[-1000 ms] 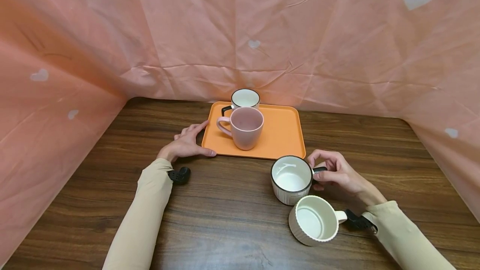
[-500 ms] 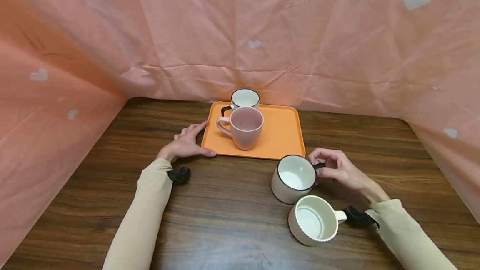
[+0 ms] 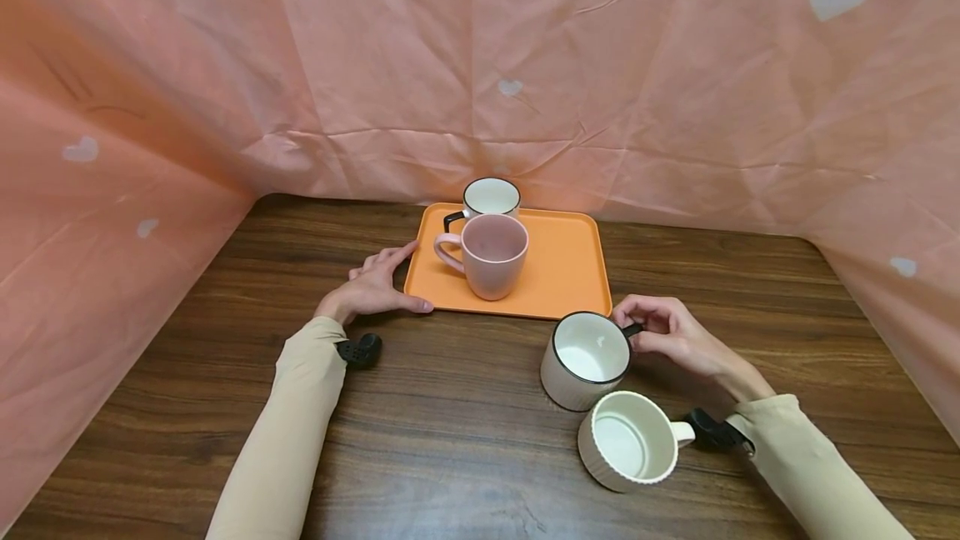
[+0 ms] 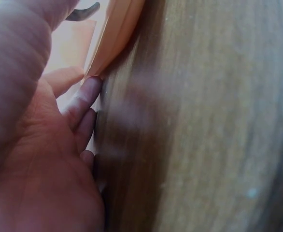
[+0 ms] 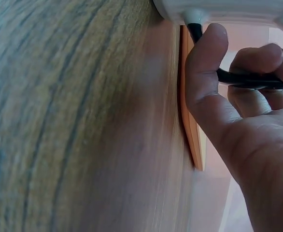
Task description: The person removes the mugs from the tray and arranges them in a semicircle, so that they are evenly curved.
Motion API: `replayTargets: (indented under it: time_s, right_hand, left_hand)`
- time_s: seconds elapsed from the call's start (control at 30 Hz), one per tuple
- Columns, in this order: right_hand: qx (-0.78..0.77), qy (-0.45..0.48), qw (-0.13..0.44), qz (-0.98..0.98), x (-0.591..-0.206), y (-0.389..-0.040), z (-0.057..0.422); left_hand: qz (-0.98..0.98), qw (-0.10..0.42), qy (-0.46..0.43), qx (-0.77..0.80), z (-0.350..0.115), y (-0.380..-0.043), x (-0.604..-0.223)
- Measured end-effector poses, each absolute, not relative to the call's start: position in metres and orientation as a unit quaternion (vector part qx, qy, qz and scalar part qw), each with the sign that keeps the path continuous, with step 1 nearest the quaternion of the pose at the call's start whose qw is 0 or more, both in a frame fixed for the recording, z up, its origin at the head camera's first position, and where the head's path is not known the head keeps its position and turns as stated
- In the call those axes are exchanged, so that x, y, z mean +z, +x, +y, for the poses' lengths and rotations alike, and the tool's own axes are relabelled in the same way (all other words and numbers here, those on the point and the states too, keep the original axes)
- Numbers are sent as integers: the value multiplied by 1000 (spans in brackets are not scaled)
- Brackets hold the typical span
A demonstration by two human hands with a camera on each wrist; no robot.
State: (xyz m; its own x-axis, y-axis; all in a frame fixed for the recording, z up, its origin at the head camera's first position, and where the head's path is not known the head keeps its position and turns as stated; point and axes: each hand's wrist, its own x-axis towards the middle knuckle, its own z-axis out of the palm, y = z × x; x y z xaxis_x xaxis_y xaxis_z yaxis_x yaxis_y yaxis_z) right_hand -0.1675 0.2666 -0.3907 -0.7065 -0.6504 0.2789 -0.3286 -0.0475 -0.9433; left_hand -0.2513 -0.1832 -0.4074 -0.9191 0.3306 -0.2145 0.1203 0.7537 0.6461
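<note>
My right hand (image 3: 678, 340) grips the black handle (image 5: 250, 81) of a white mug (image 3: 573, 382) with a black rim, fingers curled through the handle in the right wrist view. The mug's mouth leans toward that hand, and its body stands in front of the orange tray's (image 3: 558, 265) near right corner. My left hand (image 3: 371, 283) lies at the tray's left end, thumb and fingers spread, fingertips at the edge. On the tray a pink mug (image 3: 491, 273) stands before another black-rimmed white mug (image 3: 491, 197), partly hiding it; both handles point left.
A cream ribbed cup (image 3: 626, 444) stands on the wooden table (image 3: 435, 423) just in front of the held mug, handle to the right. Pink cloth (image 3: 375, 65) with pale hearts hangs close behind the tray and along both sides.
The mug in my right hand has turned and tilted, its mouth now leaning right, and has shifted slightly forward and back. The left hand, tray and other cups stay put.
</note>
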Motion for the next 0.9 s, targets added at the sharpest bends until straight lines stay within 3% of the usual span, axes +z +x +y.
replayTargets:
  time_s: [0.47,0.63,0.9]
  right_hand:
    - [-611,-323,155,706,-385,-170,278]
    - [-599,-308,99,733,-386,-176,289]
    - [-504,-191,-4,842,-393,-192,298]
  left_hand:
    - [922,164,120,328,-185,-251,-407]
    - [923,163,122,326,-186,-251,-407]
    - [925,163,128,319,-183,-251,-407]
